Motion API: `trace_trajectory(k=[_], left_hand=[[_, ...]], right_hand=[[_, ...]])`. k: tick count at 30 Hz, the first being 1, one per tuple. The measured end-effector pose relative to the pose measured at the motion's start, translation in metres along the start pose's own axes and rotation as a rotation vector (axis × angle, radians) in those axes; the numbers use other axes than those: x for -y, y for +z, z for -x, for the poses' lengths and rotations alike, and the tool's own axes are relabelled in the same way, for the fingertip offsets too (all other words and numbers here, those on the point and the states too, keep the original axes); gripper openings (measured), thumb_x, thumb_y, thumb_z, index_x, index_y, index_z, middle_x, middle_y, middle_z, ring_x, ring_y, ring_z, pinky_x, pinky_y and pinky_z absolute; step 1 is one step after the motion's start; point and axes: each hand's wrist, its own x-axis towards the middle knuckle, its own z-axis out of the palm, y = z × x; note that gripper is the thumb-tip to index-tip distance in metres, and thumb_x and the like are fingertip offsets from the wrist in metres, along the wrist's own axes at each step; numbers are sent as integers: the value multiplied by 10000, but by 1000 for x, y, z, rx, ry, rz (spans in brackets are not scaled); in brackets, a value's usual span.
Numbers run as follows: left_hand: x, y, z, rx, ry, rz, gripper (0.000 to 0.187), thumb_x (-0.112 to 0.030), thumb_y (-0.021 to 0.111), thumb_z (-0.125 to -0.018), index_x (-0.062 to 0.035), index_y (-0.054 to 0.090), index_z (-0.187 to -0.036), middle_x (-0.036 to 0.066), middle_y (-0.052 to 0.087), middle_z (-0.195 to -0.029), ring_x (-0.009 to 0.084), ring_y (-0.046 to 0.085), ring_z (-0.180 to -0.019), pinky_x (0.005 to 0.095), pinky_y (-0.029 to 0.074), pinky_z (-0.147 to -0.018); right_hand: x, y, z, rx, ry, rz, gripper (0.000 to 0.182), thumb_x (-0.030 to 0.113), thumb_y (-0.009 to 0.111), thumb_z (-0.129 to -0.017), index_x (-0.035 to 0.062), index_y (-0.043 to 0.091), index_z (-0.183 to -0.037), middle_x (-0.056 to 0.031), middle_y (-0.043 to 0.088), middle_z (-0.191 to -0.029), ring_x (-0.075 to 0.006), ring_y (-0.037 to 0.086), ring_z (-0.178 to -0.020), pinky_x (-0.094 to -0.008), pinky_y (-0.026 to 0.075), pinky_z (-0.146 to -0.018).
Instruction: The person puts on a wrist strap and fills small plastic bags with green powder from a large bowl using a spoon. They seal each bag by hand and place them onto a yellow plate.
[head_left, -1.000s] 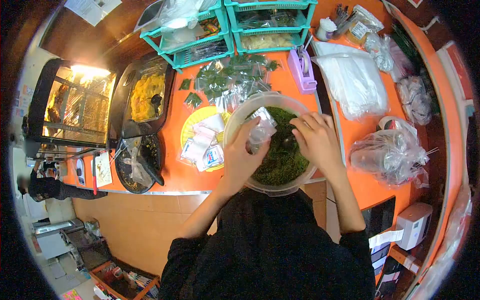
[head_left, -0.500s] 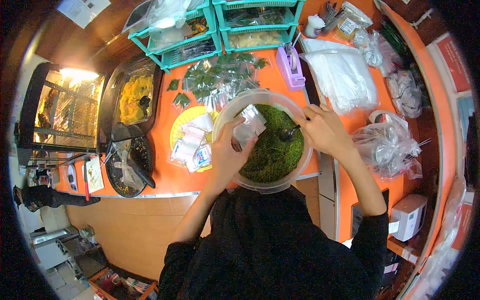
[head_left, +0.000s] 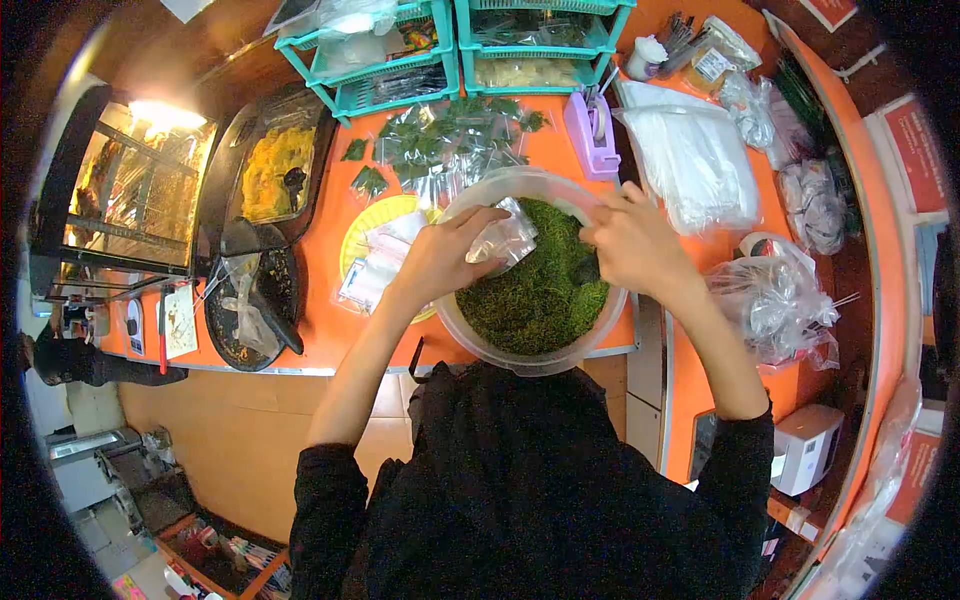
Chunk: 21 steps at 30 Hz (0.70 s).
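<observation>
Both hands have shifted since half a second ago: the left hand [head_left: 450,252] has swung farther from the body and now comes in over the left rim of the clear tub [head_left: 530,366]; the small clear bag [head_left: 512,240] it grips tips over more, hanging above the left part of the green herbs [head_left: 530,305]; the right hand [head_left: 635,248] has its fingers bent at the right rim, clamped on a black spoon [head_left: 588,268] whose dark bowl, showing plainly amid the green in the earlier view, now sits closer to the tub's right wall, partly lost in shadow. That placing suggests the work at this instant is down in the herbs rather than at the bag, since spoon and bag stand apart on opposite sides; I cannot tell how full either one is, nor whether the bag's mouth is open. Around them little has changed; the tub stays at the near edge of the orange counter [head_left: 325,335], the yellow plate [head_left: 351,240] with its white packets [head_left: 372,268] just left, the spread of bagged leaves [head_left: 440,140] beyond.
</observation>
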Motion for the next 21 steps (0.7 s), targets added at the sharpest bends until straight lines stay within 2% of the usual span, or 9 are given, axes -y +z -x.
trace_trajectory(k=[2,5,7,9,11,12,14,19,21], left_hand=[[5,0,-2,36,85,-36,540,-304,786,-802,-190,583,-1290,54,666,-1247,348,699,-916,441,585,-751],[8,-9,-8,124,13,-59,581,-278,823,-783,-172,583,-1301,83,675,-1233,363,674,-1038,443,575,-823],[15,-8,-10,76,74,-45,582,-263,825,-784,-172,584,-1305,80,682,-1223,328,691,-961,417,578,-782],[6,-13,-11,32,143,-34,582,-248,827,-785,-172,585,-1309,78,689,-1213,293,709,-884,391,581,-740],[-15,-17,-6,97,-156,240,602,-192,836,-774,-149,584,-1319,65,702,-1195,175,668,-699,314,551,-637],[-22,-16,-3,97,-156,239,602,-192,836,-774,-149,584,-1319,65,702,-1195,175,668,-699,314,551,-637],[-32,-14,6,-34,-214,330,605,-150,852,-745,-111,603,-1295,60,705,-1186,96,590,-600,262,507,-575],[-39,0,25,-46,-269,311,599,-132,870,-710,-65,612,-1246,98,684,-1062,158,629,-637,303,528,-612],[-50,8,25,-16,-257,300,599,-114,868,-702,-44,602,-1234,122,663,-993,190,642,-639,324,537,-627]], right_hand=[[10,22,2,260,-99,-204,145,108,647,-734,95,729,-853,-78,655,-823,-244,590,-987,-428,419,-911],[31,43,7,330,-99,-430,134,118,635,-747,80,714,-847,-70,650,-794,-247,587,-973,-441,405,-934],[29,42,6,338,-95,-467,129,110,625,-768,64,700,-863,-71,642,-792,-255,583,-960,-455,389,-943],[23,31,7,170,-16,-520,123,114,596,-807,58,683,-875,-86,636,-809,-266,579,-963,-447,374,-929],[22,24,11,117,22,-532,114,115,589,-820,55,670,-873,-92,630,-818,-271,575,-962,-437,364,-910],[23,20,14,68,58,-546,106,116,582,-833,53,657,-872,-98,624,-828,-275,571,-960,-427,353,-891],[20,13,21,58,102,-576,105,120,588,-836,49,652,-878,-98,616,-837,-276,565,-954,-420,343,-878],[18,-8,31,-90,239,-593,94,106,609,-827,39,634,-887,-98,586,-847,-278,548,-929,-411,327,-854],[30,-23,26,-260,327,-422,128,91,618,-818,56,671,-929,-70,585,-878,-253,548,-907,-404,333,-846]])
